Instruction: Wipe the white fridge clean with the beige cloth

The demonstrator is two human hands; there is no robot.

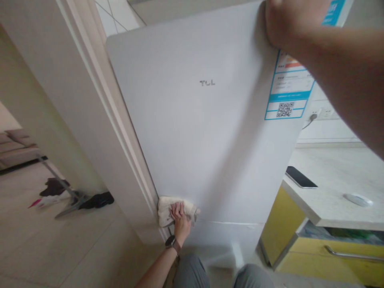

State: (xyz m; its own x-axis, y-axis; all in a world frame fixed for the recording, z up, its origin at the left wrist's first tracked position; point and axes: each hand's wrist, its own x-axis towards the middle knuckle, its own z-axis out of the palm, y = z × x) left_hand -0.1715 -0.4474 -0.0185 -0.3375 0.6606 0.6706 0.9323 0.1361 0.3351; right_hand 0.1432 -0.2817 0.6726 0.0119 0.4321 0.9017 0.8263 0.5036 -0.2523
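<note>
A large white refrigerator (192,132) with a TCL logo fills the middle of the head view. My left hand (180,216), wearing a dark watch (172,242), presses a folded cream cloth (165,208) against the lower left of its door. The fingers bend over the cloth, just above a horizontal seam. At the top right, my right hand (288,24) rests against the refrigerator's upper area, blurred and partly cut off. Its fingers are hidden. A blue-and-white energy label (289,96) with a QR code sits beneath the right forearm.
A door frame (99,108) runs close along the refrigerator's left side. On the right, a phone (301,177) and a pale oval object (358,200) lie on a counter (336,160) above a partly open yellow drawer (342,256). A long-handled floor tool (72,200) lies left.
</note>
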